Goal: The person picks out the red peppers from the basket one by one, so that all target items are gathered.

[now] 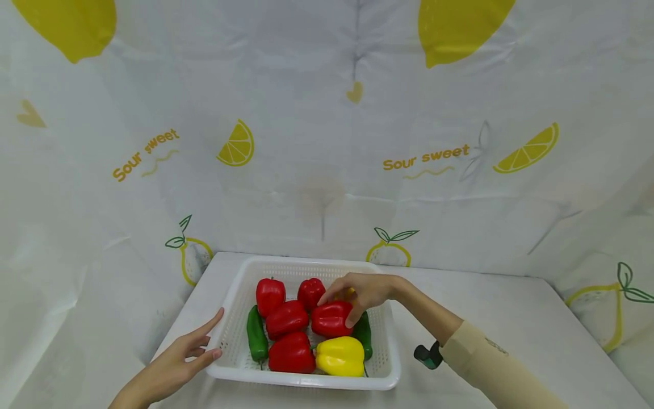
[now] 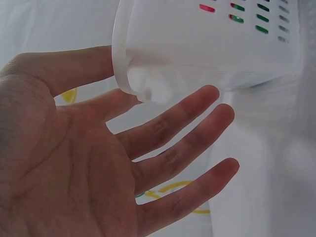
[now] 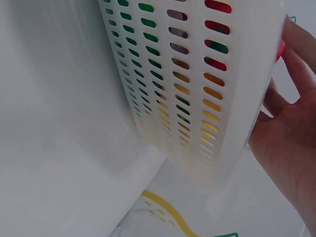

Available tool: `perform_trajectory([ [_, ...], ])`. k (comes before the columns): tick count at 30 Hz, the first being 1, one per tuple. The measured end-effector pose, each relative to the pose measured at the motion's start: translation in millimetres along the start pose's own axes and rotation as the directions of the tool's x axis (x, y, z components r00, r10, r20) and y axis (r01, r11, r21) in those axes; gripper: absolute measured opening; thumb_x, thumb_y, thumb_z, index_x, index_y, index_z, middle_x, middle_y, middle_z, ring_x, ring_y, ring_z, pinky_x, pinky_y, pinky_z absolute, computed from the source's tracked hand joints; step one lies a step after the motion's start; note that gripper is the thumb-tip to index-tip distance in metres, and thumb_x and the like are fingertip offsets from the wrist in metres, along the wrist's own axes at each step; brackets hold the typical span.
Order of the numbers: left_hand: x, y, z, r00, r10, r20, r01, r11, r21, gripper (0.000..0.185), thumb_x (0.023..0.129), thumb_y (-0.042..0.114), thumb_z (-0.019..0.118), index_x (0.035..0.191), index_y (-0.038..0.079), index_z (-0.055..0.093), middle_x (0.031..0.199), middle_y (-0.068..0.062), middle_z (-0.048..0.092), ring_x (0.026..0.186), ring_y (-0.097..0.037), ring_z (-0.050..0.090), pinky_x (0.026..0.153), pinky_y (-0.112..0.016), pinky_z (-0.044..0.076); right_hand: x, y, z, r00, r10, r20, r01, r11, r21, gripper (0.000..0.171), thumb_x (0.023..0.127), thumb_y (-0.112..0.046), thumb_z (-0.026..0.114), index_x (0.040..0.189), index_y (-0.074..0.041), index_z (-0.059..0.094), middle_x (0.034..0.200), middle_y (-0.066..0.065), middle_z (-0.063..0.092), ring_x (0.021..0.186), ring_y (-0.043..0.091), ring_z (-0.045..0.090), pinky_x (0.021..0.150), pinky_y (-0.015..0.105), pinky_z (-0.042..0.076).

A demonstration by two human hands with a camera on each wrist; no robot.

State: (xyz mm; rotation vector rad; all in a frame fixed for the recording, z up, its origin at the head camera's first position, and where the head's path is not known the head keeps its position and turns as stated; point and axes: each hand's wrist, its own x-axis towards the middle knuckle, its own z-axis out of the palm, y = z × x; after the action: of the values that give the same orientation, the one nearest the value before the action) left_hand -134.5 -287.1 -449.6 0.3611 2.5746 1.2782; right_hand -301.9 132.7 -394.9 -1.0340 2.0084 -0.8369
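A white plastic basket holds several bell peppers and two long green peppers. My right hand reaches over its right side and grips a red bell pepper, thumb on the near right side and fingers over the far left. The basket wall hides most of that grip in the right wrist view. At the basket's left rim is my left hand, its thumb and index finger touching the rim. In the left wrist view the other fingers of this hand stretch out straight below the rim.
Beside the held pepper lie a yellow bell pepper, more red bell peppers and a green pepper along the left wall. The basket stands on a white table. A lemon-printed sheet hangs behind.
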Motion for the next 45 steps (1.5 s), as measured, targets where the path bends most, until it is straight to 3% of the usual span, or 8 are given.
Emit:
perform_trajectory([
  [15,-0.1,-2.5,0.6,0.999,0.039,0.005,-0.039,0.999,0.004,0.077,0.111,0.024,0.062,0.173,0.005,0.019,0.146,-0.027,0.064,0.114,-0.025,0.075,0.086,-0.021,0.057,3,-2,3,0.996,-0.075,0.058,0.073,0.997,0.023,0.06,0.089,0.001,0.082,0.145,-0.005,0.064,0.148,0.016,0.065,0.131,0.022,0.063,0.107,0.031,0.062],
  [20,0.7,-0.7,0.1,1.0,0.002,0.011,-0.002,1.0,-0.019,0.079,0.111,0.024,0.063,0.174,0.008,0.018,0.148,-0.029,0.063,0.117,-0.035,0.074,0.086,-0.022,0.057,1,-2,3,0.997,-0.079,0.026,0.079,0.997,0.005,0.057,0.089,0.0,0.083,0.142,-0.007,0.066,0.145,0.015,0.067,0.129,0.023,0.064,0.105,0.032,0.063],
  [30,0.5,-0.9,0.0,1.0,0.011,0.013,-0.011,1.0,-0.022,0.078,0.111,0.024,0.061,0.174,0.007,0.017,0.148,-0.028,0.063,0.118,-0.036,0.073,0.086,-0.021,0.057,-5,-3,2,0.994,-0.093,-0.05,0.093,0.996,-0.003,0.042,0.096,-0.004,0.077,0.137,-0.005,0.068,0.142,0.017,0.067,0.127,0.029,0.061,0.103,0.035,0.064],
  [40,1.1,-0.2,-0.3,1.0,-0.008,0.023,0.009,0.999,-0.044,0.079,0.111,0.024,0.062,0.174,0.007,0.017,0.144,-0.028,0.065,0.118,-0.038,0.074,0.084,-0.02,0.056,-9,-4,3,0.994,-0.058,-0.095,0.06,0.998,0.017,0.041,0.092,-0.01,0.078,0.132,-0.008,0.071,0.139,0.014,0.069,0.125,0.03,0.061,0.096,0.034,0.066],
  [42,1.7,-0.2,-0.2,1.0,-0.01,0.023,0.011,0.999,-0.043,0.079,0.111,0.024,0.062,0.174,0.007,0.017,0.145,-0.029,0.065,0.118,-0.038,0.074,0.085,-0.023,0.057,-11,-3,2,0.993,-0.062,-0.097,0.064,0.998,0.019,0.039,0.092,-0.013,0.077,0.131,-0.009,0.072,0.137,0.014,0.071,0.123,0.029,0.063,0.095,0.033,0.066],
  [45,2.8,-0.2,0.5,1.0,-0.022,0.022,0.023,0.999,-0.047,0.08,0.11,0.024,0.063,0.174,0.007,0.017,0.145,-0.03,0.064,0.118,-0.04,0.073,0.091,-0.042,0.064,-13,1,1,0.993,-0.072,-0.095,0.075,0.997,0.025,0.038,0.093,-0.016,0.076,0.131,-0.01,0.073,0.136,0.014,0.071,0.122,0.028,0.065,0.098,0.033,0.066],
])
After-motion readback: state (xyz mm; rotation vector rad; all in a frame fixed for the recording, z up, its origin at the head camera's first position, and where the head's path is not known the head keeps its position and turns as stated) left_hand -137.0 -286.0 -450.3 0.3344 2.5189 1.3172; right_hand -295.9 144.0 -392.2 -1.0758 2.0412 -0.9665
